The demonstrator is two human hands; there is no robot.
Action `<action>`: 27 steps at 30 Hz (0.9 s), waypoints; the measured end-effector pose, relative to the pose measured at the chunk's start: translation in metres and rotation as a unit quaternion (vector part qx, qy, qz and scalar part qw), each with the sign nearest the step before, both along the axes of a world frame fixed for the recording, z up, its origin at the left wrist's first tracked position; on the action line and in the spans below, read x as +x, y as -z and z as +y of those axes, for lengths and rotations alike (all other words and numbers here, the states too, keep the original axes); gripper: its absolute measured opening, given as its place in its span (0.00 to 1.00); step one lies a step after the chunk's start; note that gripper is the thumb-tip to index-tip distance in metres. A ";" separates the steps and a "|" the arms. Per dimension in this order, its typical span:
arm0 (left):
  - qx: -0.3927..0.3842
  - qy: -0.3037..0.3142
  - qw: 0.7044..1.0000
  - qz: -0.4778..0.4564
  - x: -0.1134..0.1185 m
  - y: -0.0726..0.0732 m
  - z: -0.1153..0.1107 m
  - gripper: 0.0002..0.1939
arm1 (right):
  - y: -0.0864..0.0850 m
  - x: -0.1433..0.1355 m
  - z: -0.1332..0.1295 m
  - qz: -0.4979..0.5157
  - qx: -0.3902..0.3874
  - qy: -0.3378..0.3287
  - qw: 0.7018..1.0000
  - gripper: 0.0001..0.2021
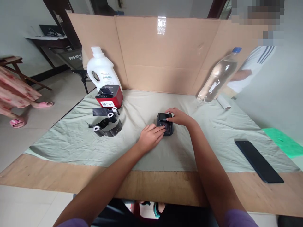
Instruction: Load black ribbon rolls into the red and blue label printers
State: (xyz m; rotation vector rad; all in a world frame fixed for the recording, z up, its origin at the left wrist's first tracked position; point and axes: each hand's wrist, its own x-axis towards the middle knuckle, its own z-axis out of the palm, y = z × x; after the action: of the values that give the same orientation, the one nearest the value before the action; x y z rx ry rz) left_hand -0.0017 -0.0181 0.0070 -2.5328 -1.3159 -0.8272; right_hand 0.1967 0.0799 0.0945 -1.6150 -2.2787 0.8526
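1. Right hand (181,117): thumb and fingers pinched the black device's (169,130) raised upper piece (163,117).
2. Left hand (151,136): fingertips touched the device's near part; grip could not be told.
3. The device sat between both hands' fingers. Judged sound practice: left bracing, right pressing lightly, evenly.
4. Beyond the left fingers, leftward: red box (118,98), QR label, fine print illegible; white bottle (104,66), "衣物" legible; farther, chair (73,57), "PROJEEYO", remainder unclear.

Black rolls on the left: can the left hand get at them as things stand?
Probably yes: only cloth shows between the left hand and the black rolls. That hand is at the black device, though, so it would have to leave that first.
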 end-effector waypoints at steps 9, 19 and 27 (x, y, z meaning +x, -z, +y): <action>-0.033 0.012 0.999 -0.015 0.000 -0.003 -0.001 0.17 | 0.011 -0.001 -0.002 0.068 -0.150 0.109 0.980 0.29; -0.086 -0.052 0.990 -0.104 -0.001 -0.008 0.004 0.32 | 0.011 -0.001 -0.004 0.109 -0.183 0.112 0.971 0.26; -0.162 -0.082 0.976 -0.119 -0.002 -0.014 0.011 0.35 | 0.019 0.001 0.003 0.123 -0.192 0.127 0.965 0.27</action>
State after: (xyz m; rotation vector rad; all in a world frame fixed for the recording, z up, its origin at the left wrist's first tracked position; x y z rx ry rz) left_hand -0.0038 -0.0067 0.0207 -2.5706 -1.8462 -0.9758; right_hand 0.1980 0.0827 0.0755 -1.7823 -1.7685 1.3996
